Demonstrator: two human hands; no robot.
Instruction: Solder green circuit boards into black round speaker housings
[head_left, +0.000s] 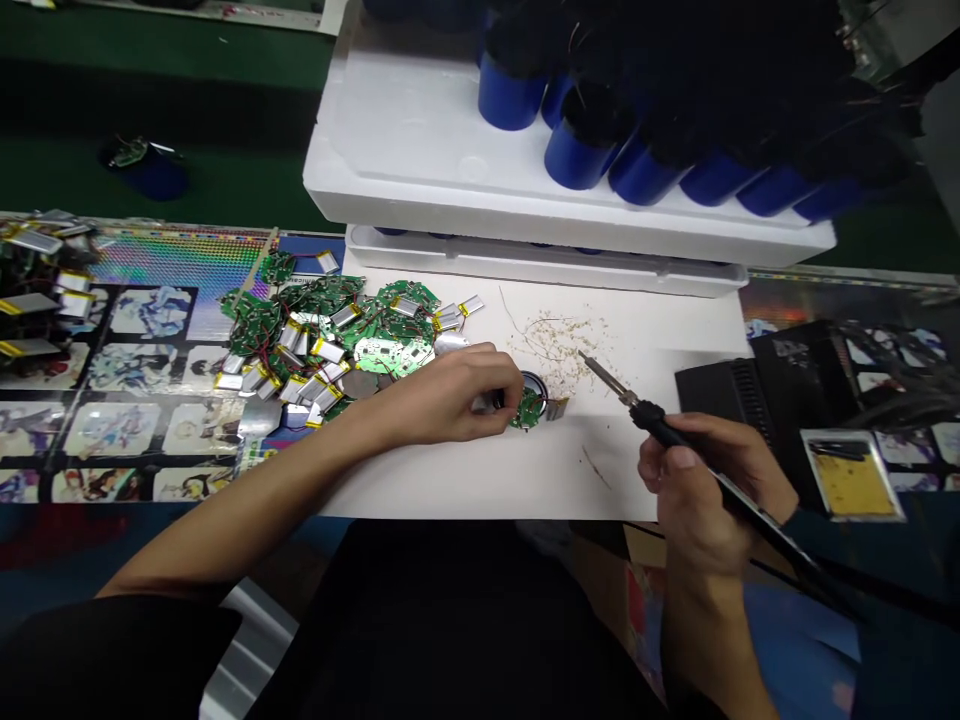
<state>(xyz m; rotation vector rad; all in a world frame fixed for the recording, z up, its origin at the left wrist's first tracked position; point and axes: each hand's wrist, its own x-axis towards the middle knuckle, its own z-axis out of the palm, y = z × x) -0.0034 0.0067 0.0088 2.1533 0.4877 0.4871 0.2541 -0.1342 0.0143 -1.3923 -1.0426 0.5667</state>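
Note:
In the head view my left hand is closed, its fingertips bent against the left edge of a green circuit board. The board lies at a round part with a dark rim, partly hidden by my fingers. A small flat piece sits at its right side. My right hand is wrapped round the handle of a soldering iron. Its metal tip points up and left, apart from the board, above scattered solder-like crumbs.
Green circuit boards with wired silver battery packs are heaped left of my hand. White foam trays bearing blue cylinders stand behind. At right are a black box and a tray with a yellow sponge. A blue cylinder lies on the green surface.

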